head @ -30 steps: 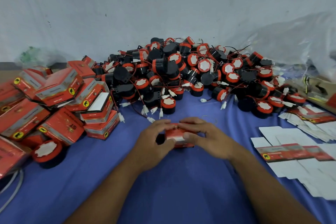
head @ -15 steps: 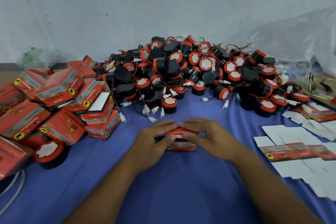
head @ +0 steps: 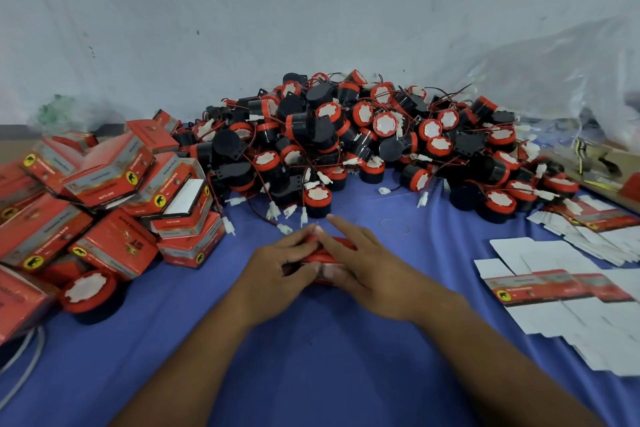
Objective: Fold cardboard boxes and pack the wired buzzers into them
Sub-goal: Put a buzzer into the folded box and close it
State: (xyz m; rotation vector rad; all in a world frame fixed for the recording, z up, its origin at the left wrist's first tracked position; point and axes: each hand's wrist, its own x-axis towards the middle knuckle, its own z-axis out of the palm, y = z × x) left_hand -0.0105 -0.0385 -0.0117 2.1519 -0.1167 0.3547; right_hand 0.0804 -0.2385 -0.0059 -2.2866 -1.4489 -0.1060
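Blue-clothed bench [head: 311,357] carries the heap of wired buzzers [head: 363,135] at upper centre. At centre, the left hand [head: 277,270] grips the red cardboard box [head: 325,255]. The right hand [head: 374,274], arched a moment ago, now presses straight fingers on its flap, so closing looks nearly done.

The tablecloth [head: 311,357] is plain blue-violet. At its centre the small carton [head: 329,255] is red. At twelve o'clock the heaped buzzers [head: 363,135] are black with red-orange bands, white faces, thin red and black wires and white plugs. At nine o'clock the folded boxes [head: 104,184] are red with grey panels and yellow discs that bear a black animal figure. At three o'clock the flat box blanks [head: 554,288] show white undersides and a red strip with the same yellow disc. The wall [head: 242,10] is pale grey-blue with dark specks.
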